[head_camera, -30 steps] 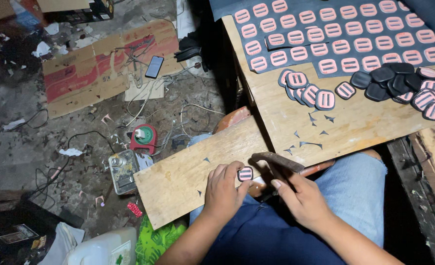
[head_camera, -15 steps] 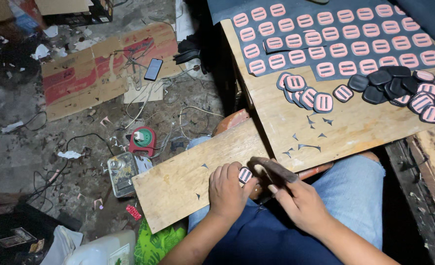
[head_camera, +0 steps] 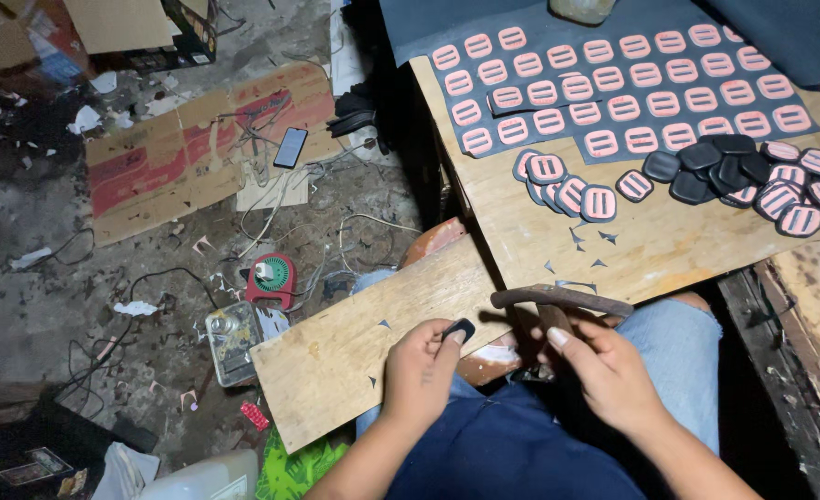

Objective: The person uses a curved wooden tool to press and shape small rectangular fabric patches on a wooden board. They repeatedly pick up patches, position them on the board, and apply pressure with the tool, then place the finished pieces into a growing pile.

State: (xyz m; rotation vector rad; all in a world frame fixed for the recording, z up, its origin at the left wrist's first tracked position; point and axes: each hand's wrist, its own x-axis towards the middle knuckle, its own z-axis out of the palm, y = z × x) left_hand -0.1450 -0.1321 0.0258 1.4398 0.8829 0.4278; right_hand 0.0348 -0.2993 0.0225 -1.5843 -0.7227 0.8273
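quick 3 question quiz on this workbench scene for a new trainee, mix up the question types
1. True or false: the left hand pinches a small dark oval piece over the wooden plank.
2. What does the right hand grip?
A. scissors
B. hammer
C. brush
3. Fill in: the loose pink-faced patches and black patches lie in heaps on the ____ table.

Key: 1 true; 2 B; 3 wooden

Two hands [head_camera: 419,370], one hammer [head_camera: 558,298], one dark patch [head_camera: 459,330] held, one phone [head_camera: 290,147], one red fan [head_camera: 272,276], two boards [head_camera: 336,361]
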